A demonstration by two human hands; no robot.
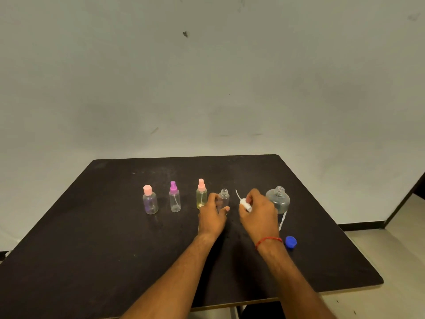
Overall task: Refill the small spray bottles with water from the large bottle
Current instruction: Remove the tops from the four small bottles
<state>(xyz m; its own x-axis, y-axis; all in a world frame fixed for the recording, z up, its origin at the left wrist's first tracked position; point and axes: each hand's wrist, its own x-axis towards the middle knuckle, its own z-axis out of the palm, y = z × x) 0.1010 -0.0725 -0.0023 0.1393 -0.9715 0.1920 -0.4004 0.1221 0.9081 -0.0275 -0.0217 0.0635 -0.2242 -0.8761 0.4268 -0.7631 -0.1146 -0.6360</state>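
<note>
Though half-hidden behind fingers point(213, 198), uncapped bottle point(224, 195).

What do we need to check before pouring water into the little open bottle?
1. The small clear bottle has its top off: ok.
2. The left hand holds it upright: ok.
3. The large bottle is uncapped: ok.
4. The right hand is free to lift the large bottle: not ok, it holds the white spray top.
5. There is enough water in the large bottle: cannot tell.
</note>
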